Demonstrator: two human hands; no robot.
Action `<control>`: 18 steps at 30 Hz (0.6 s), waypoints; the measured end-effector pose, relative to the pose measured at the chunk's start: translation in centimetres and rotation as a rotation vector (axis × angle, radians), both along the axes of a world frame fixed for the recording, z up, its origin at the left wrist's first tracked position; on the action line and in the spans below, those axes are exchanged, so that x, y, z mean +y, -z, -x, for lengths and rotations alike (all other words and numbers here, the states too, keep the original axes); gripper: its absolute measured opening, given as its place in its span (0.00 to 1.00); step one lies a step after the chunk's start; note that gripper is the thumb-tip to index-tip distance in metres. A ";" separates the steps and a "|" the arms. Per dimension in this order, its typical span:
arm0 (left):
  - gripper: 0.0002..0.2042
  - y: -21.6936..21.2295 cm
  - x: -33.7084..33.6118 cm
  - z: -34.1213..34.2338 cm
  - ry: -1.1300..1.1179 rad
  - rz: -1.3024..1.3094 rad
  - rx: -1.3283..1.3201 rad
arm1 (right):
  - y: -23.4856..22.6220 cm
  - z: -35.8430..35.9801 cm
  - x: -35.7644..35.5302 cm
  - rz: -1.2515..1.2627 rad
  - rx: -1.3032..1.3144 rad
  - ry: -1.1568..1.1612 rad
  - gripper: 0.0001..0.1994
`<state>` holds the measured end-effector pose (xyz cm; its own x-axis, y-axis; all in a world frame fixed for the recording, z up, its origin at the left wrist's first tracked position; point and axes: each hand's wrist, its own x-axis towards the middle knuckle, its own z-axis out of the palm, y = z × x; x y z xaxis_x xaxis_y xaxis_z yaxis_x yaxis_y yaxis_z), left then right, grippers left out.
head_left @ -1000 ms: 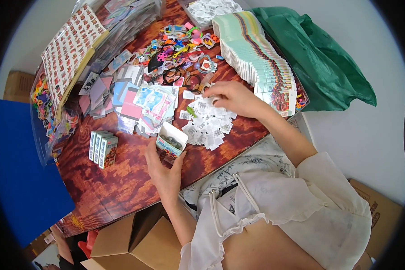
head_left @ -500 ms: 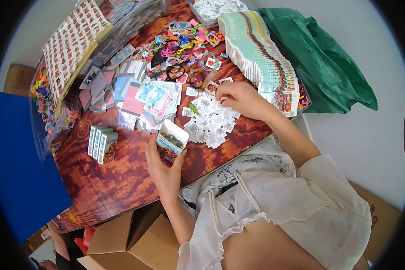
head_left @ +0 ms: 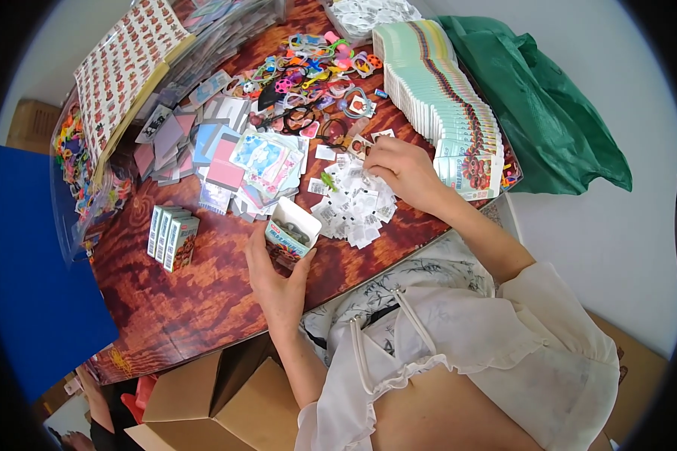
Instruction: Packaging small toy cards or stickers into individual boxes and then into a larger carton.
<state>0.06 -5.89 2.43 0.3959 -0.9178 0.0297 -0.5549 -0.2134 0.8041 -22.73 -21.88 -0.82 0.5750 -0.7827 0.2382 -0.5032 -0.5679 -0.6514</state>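
Observation:
My left hand (head_left: 277,284) is wrapped round a small open printed box (head_left: 282,244). Its top faces up, and something greyish shows inside. Beyond the heap of small white printed packets (head_left: 353,207), my right hand (head_left: 402,171) is closed, fingertips pinched together. A small picture card (head_left: 359,146) lies right at those fingertips; whether they grip it is hidden. On the packets rests a little green toy piece (head_left: 329,181). To their left spreads a pile of pastel cards (head_left: 259,161).
Closed small boxes (head_left: 174,237) stand at left. Colourful trinkets (head_left: 301,75) are heaped at the back. A long row of flat cartons (head_left: 440,98) lies at right beside a green bag (head_left: 541,113). An open cardboard box (head_left: 226,406) is below the table edge. Another person's arm (head_left: 98,402) shows at lower left.
The view has shifted slightly. My right hand has moved a little left and down, its fingers now near the small picture card. My left hand still holds the box.

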 end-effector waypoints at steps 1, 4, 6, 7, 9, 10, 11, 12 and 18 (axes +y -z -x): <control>0.32 0.0 0.0 0.0 0.003 0.023 -0.016 | 0.1 0.0 -0.1 0.022 -0.001 0.013 0.04; 0.33 -0.2 0.0 0.1 0.001 0.020 -0.014 | 0.2 0.1 -0.5 -0.064 -0.076 0.052 0.03; 0.34 -0.2 0.1 0.0 0.003 0.003 -0.007 | -0.3 0.3 -0.8 -0.204 -0.107 0.056 0.02; 0.36 -0.1 0.1 -0.1 0.007 -0.014 0.000 | -0.5 0.5 -1.0 -0.342 -0.138 0.062 0.02; 0.36 0.0 0.1 0.0 0.004 -0.010 0.006 | -0.2 1.0 -1.5 -0.361 -0.186 0.049 0.02; 0.36 0.0 0.2 0.0 0.001 -0.008 0.012 | -0.1 1.1 -1.7 -0.382 -0.236 0.036 0.02; 0.36 0.0 0.2 0.1 0.000 -0.008 0.012 | -0.2 1.1 -1.8 -0.382 -0.236 0.035 0.02; 0.37 0.0 0.2 0.1 0.002 -0.016 0.014 | -0.4 1.0 -1.8 -0.489 -0.317 0.050 0.02; 0.37 0.1 0.2 0.6 0.014 -0.023 0.018 | -0.4 0.9 -2.5 -0.733 -0.456 0.108 0.02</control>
<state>-0.54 -5.64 2.28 0.3835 -0.9235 0.0013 -0.5435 -0.2245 0.8088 -23.65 -24.36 -0.39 0.4600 -0.8738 -0.1580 -0.1310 0.1093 -0.9853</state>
